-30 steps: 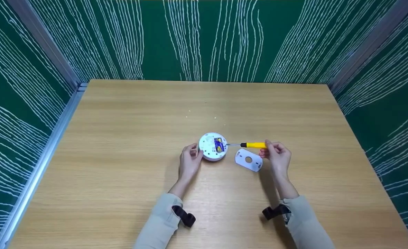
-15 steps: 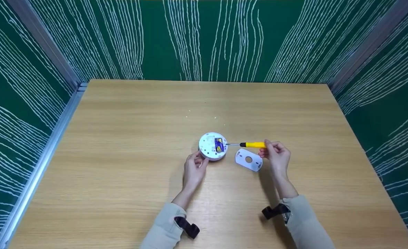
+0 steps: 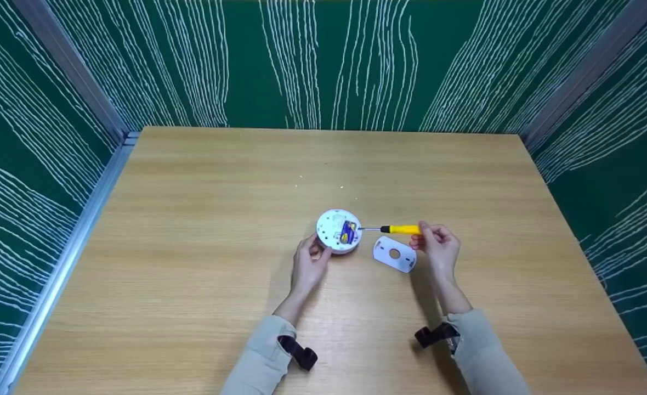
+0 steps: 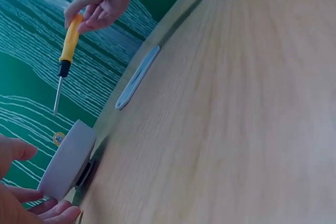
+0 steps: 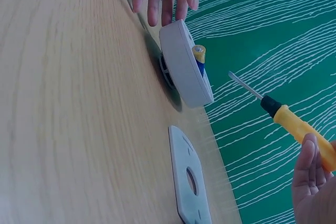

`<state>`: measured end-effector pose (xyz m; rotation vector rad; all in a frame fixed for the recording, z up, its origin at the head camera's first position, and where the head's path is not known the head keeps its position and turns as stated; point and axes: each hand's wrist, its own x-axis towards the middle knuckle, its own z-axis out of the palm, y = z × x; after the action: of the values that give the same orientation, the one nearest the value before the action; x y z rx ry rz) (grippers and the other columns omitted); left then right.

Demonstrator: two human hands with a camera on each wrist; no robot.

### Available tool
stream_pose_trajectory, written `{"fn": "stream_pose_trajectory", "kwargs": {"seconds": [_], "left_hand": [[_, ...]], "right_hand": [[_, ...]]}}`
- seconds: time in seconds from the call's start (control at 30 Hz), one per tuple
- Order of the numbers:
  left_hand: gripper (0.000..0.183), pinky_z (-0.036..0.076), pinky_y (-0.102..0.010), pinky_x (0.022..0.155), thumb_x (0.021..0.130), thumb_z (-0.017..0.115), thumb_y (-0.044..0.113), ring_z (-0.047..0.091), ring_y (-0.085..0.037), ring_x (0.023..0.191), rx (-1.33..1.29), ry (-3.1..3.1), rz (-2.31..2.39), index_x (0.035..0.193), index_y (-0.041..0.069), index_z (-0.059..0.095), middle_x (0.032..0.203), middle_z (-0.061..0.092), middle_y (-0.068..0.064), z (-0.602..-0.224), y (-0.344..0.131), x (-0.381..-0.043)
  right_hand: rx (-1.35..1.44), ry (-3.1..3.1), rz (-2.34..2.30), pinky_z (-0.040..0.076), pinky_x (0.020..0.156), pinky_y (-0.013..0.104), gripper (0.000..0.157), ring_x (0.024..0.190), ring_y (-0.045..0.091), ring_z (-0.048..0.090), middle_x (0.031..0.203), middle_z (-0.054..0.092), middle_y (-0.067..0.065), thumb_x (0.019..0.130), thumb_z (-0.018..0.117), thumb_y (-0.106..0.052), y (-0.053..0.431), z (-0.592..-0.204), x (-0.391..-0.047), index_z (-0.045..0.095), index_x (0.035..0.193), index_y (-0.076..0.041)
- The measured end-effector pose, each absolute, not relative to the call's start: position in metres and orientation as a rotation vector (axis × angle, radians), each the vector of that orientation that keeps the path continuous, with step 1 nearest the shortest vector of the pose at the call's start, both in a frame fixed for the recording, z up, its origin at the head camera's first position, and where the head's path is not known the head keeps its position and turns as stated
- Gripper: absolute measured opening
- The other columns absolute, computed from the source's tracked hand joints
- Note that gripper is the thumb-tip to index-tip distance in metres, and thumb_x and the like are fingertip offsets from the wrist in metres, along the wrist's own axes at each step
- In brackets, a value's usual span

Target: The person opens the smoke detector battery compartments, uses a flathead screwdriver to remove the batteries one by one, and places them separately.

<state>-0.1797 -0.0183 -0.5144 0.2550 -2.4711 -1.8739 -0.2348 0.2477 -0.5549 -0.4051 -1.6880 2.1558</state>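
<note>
A round white plastic device (image 3: 331,231), like a smoke alarm, lies on the table with blue-and-yellow batteries (image 3: 348,232) showing in its upper face. Its other side faces the table. My left hand (image 3: 309,265) touches the near left rim, fingers mostly straight in the right wrist view. Between thumb and fingers, my right hand (image 3: 440,247) grips the yellow handle of a screwdriver (image 3: 403,230). The screwdriver's metal tip points left and stands apart from the device in both wrist views. A white plate (image 3: 394,254) with a round central hole lies close to the right hand.
The wooden table (image 3: 219,192) has several tiny white crumbs (image 3: 341,187) beyond the device. Green walls (image 3: 247,66) with pale streaks stand at the back and sides. Black camera mounts (image 3: 299,353) sit on both wrists.
My left hand has slid from the device's left side down to its near left rim. The device has turned slightly, its batteries now at a slant. The right hand and screwdriver have hardly moved.
</note>
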Motion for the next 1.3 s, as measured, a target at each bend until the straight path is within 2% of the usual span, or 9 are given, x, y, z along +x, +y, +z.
{"fn": "stream_pose_trajectory", "kwargs": {"seconds": [0.37,0.43,0.63,0.8,1.03,1.3], "left_hand": [[0.05,0.047,-0.024,0.084,0.083,0.061,0.013,0.054,-0.024,0.099,0.277,-2.471,-1.914,0.126,-0.005,0.043,0.117,0.052,-0.018,-0.517,-0.022,-0.198],[0.049,0.048,-0.023,0.083,0.083,0.061,0.011,0.055,-0.024,0.097,0.258,-2.443,-1.941,0.126,-0.006,0.043,0.116,0.053,-0.019,-0.518,-0.022,-0.201],[0.047,0.047,-0.026,0.085,0.084,0.059,0.011,0.057,-0.022,0.096,0.212,-2.399,-1.948,0.125,-0.006,0.045,0.112,0.057,-0.019,-0.521,-0.022,-0.208],[0.045,0.044,-0.028,0.09,0.085,0.059,0.013,0.056,-0.021,0.097,0.247,-2.419,-1.925,0.125,-0.003,0.047,0.114,0.057,-0.016,-0.523,-0.022,-0.213],[0.043,0.042,-0.025,0.092,0.086,0.057,0.011,0.054,-0.021,0.104,0.239,-2.405,-1.972,0.125,-0.004,0.046,0.122,0.051,-0.017,-0.526,-0.022,-0.222],[0.042,0.043,-0.022,0.091,0.087,0.056,0.012,0.054,-0.023,0.105,0.25,-2.391,-2.024,0.124,-0.004,0.046,0.121,0.051,-0.019,-0.524,-0.023,-0.227]], "right_hand": [[-0.418,-1.739,2.116,0.053,0.043,0.027,0.028,0.047,0.019,0.057,0.064,0.062,0.014,0.075,0.072,-0.02,0.248,-0.551,-0.234,0.058,0.079,0.004],[-0.381,-1.737,2.161,0.053,0.044,0.026,0.024,0.047,0.019,0.058,0.064,0.062,0.014,0.077,0.069,-0.017,0.246,-0.544,-0.229,0.058,0.079,0.004],[-0.271,-1.796,2.132,0.053,0.046,0.026,0.025,0.049,0.018,0.059,0.064,0.063,0.012,0.076,0.07,-0.021,0.247,-0.547,-0.23,0.058,0.078,0.001],[-0.309,-1.848,2.125,0.054,0.047,0.026,0.02,0.049,0.018,0.059,0.064,0.062,0.012,0.08,0.067,-0.015,0.232,-0.51,-0.213,0.058,0.078,0.003],[-0.281,-1.882,1.994,0.053,0.045,0.028,0.032,0.046,0.02,0.058,0.063,0.061,0.015,0.074,0.071,-0.027,0.246,-0.553,-0.233,0.059,0.078,0.002],[-0.259,-1.898,2.091,0.053,0.046,0.025,0.021,0.048,0.019,0.059,0.065,0.063,0.012,0.078,0.068,-0.018,0.236,-0.523,-0.218,0.06,0.079,0.001]]}}
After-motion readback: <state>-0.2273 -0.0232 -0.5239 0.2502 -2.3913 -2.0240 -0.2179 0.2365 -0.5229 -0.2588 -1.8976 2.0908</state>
